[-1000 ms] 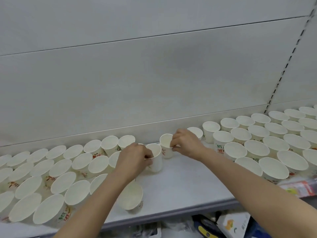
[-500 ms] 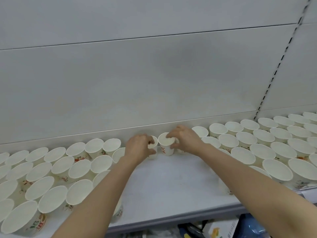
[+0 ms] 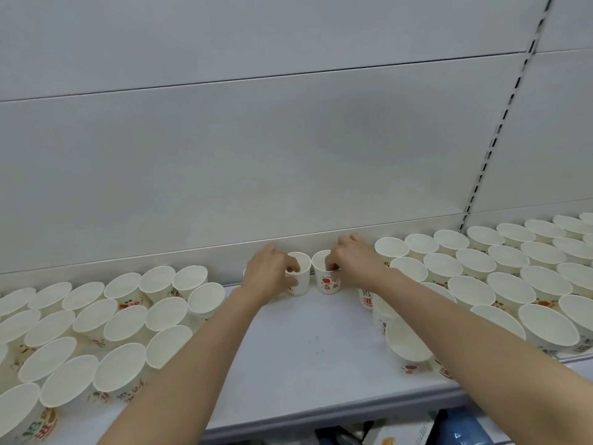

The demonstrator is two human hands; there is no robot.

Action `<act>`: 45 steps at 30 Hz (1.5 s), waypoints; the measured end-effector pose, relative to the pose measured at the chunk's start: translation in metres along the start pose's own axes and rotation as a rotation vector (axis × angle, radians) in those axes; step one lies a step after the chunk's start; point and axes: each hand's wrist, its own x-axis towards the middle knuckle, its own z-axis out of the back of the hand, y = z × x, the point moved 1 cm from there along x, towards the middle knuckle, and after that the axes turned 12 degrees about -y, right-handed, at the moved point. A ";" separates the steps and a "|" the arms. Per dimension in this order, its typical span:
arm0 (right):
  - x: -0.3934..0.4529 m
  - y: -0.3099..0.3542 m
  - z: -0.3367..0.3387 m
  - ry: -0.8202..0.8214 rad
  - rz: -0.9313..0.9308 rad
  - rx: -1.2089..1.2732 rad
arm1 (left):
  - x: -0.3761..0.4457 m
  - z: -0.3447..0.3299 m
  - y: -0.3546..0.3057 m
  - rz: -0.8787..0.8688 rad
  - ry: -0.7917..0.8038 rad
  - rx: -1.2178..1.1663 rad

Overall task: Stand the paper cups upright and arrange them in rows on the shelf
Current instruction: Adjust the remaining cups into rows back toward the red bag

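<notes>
Pinching the rim of one upright paper cup (image 3: 301,273), the left hand (image 3: 268,273) holds it just beside the right hand's cup (image 3: 326,277), gripped likewise by the right hand (image 3: 354,265). Both cups stand on the shelf (image 3: 308,342) against its back wall, between cup rows flanking the hands.

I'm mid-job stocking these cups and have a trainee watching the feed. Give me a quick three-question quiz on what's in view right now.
1. True or false: each hand grips its own paper cup at the back of the shelf.
2. Where is the bare stretch of shelf? A) between the left and right cup groups B) at the far right end C) behind all the cups
3. Fill in: the cups stand with their open mouths facing ____.

Key
1. True: left hand grips the left cup, right hand the right cup.
2. A
3. up
</notes>
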 end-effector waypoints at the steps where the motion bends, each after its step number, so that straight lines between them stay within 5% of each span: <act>1: 0.000 -0.001 -0.001 -0.001 0.009 -0.005 | 0.000 0.002 0.001 0.001 -0.005 0.001; 8: 0.000 -0.002 -0.012 -0.049 -0.012 0.076 | 0.003 0.002 -0.005 0.020 -0.028 -0.021; 14: 0.005 0.013 -0.011 -0.339 -0.040 0.440 | -0.020 0.026 0.039 0.165 -0.169 -0.179; 20: 0.020 0.044 -0.018 -0.243 -0.036 0.385 | -0.045 0.028 0.068 0.106 0.011 -0.002; 31: 0.021 0.047 -0.023 -0.243 -0.036 0.325 | -0.029 0.014 0.045 0.084 -0.016 0.069; 39: 0.026 0.082 -0.017 -0.443 0.027 0.442 | -0.077 0.062 0.093 0.309 -0.162 0.000; 45: 0.036 0.158 -0.019 -0.396 0.117 0.533 | -0.120 0.086 0.131 0.504 -0.115 0.061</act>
